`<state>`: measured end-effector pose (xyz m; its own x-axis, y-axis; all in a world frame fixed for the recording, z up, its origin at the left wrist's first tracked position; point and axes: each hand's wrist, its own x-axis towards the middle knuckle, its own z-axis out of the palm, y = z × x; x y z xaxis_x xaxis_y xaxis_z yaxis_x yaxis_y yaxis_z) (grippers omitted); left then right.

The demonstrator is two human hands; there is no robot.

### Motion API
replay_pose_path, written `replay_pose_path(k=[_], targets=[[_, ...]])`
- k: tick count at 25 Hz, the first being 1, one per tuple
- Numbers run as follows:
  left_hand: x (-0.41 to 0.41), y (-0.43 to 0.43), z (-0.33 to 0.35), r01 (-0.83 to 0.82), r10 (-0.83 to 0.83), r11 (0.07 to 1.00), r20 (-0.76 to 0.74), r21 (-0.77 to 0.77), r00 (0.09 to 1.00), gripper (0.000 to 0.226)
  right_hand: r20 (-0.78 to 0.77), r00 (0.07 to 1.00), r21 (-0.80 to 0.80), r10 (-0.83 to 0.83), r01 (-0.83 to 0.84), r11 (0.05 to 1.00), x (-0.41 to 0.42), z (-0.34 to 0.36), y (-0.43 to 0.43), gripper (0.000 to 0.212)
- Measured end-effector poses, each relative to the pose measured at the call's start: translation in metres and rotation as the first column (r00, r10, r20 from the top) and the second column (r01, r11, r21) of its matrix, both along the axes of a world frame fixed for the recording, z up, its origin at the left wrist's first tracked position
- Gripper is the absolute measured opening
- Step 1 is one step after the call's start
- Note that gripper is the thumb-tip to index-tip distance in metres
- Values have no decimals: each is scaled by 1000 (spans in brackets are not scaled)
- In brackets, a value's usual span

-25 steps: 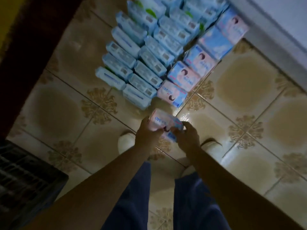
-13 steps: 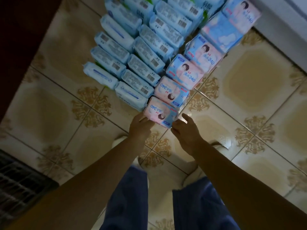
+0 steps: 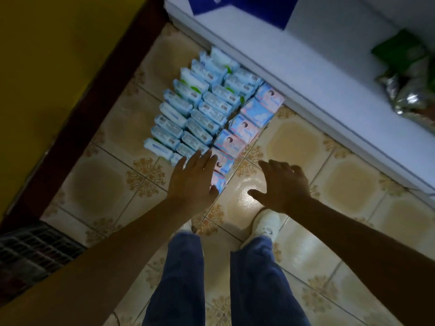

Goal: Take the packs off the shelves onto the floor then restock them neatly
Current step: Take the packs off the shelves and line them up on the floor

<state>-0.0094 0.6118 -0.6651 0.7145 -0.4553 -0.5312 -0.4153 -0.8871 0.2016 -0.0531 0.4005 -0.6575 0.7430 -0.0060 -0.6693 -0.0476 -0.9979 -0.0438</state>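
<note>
Packs (image 3: 200,114) lie in rows on floor (image 3: 294,147) beside shelf (image 3: 294,67). Left hand (image 3: 195,177) and right hand (image 3: 282,184) hover at near end, fingers spread, holding nothing. Packs likely light, soft, slick-wrapped; grip across short sides.

Blue trousers (image 3: 256,283), white shoes (image 3: 264,223)

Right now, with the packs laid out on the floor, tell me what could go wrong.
1. The nearest pink pack lies just ahead of the white shoe. A step forward could kick or crush it.
2. The blue packs stand on edge in tight rows. A bump from the left hand close by could topple several.
</note>
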Motion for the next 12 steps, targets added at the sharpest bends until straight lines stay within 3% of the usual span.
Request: replay_pose_path(k=[3,6,10,12], targets=[[28,-3,94,137,-141,990,143,38,980,76,62,989,-91,134,-128,987,33,104,-12,83],[57,-4,211,186,-173,982,274,-23,946,78,188,970,-133,151,-127,983,59,231,-13,80],[92,-20,368,372,-280,923,499,-93,820,77,363,902,-207,235,-167,964,69,390,-8,75],[101,-34,444,436,-318,896,561,-86,764,75,465,858,-245,217,-111,963,64,463,-10,74]])
